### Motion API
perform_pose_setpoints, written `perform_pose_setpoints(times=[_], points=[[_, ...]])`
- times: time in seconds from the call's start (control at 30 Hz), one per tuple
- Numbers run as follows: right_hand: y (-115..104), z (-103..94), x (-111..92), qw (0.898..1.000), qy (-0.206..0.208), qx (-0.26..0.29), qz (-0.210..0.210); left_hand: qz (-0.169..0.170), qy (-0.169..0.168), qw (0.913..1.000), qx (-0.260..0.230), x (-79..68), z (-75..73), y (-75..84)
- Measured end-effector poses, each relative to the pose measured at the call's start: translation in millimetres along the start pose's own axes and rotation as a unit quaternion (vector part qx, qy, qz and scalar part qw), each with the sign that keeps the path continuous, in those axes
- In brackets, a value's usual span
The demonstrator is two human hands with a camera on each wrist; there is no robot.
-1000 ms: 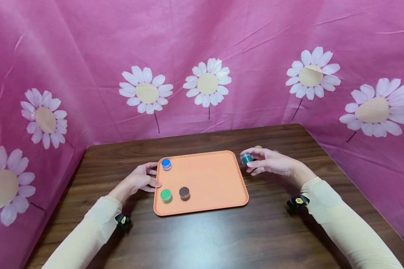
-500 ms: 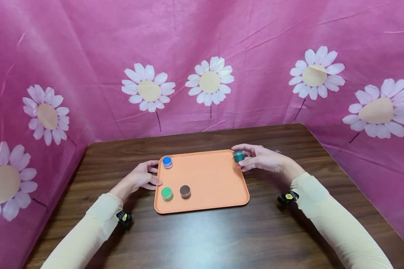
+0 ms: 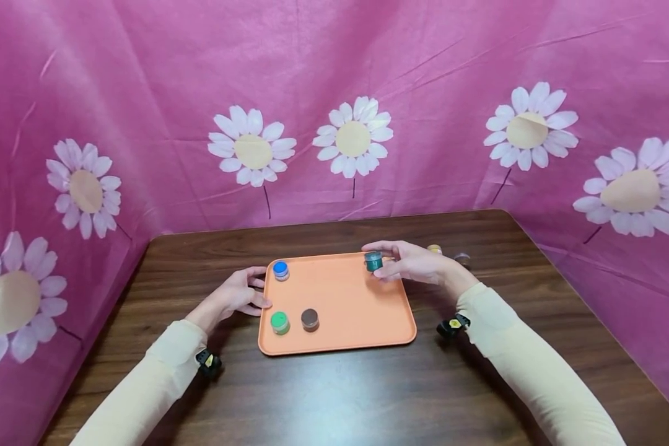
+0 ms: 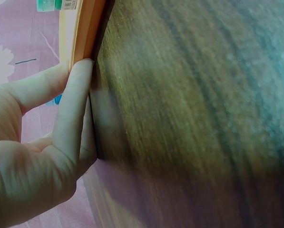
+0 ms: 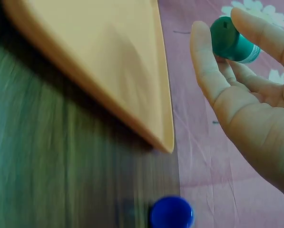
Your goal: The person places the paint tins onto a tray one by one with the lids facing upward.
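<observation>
The right hand [image 3: 414, 262] pinches the teal jar [image 3: 373, 262], fingers parted to its width, above the tray [image 3: 348, 297]. Left of that grip, the left hand [image 3: 235, 293] pinches the tray. Slack fingertips could drop the teal jar; landing on the tray's edge, it might tip.

The right hand [image 5: 256, 107] pinches a small green jar [image 5: 226, 40] with a pale ridged end. An orange tray [image 5: 99, 52] fills the upper left; below it, a cut-off round blue lid [image 5: 171, 213] shows against the desk [image 5: 75, 152] and pink flowered cloth [image 5: 206, 147].
</observation>
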State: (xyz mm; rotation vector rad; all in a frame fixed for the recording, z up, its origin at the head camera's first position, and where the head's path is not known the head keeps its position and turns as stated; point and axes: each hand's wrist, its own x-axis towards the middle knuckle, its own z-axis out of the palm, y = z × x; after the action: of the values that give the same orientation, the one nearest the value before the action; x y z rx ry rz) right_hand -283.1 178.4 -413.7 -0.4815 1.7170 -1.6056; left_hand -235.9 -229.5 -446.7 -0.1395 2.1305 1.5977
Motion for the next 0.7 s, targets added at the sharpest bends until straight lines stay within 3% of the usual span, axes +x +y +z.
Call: perform_pose_setpoints(times=[0.23, 0.7], points=[[-10, 14.1, 19, 1.000, 0.000, -0.026, 0.000, 0.002, 0.000, 1.0000, 0.003, 1.3, -0.9, -0.4], [-28, 42.0, 54, 0.998, 0.019, -0.046, -0.049, -0.002, 0.003, 1.0000, 0.004, 3.5, 0.1, -1.6]])
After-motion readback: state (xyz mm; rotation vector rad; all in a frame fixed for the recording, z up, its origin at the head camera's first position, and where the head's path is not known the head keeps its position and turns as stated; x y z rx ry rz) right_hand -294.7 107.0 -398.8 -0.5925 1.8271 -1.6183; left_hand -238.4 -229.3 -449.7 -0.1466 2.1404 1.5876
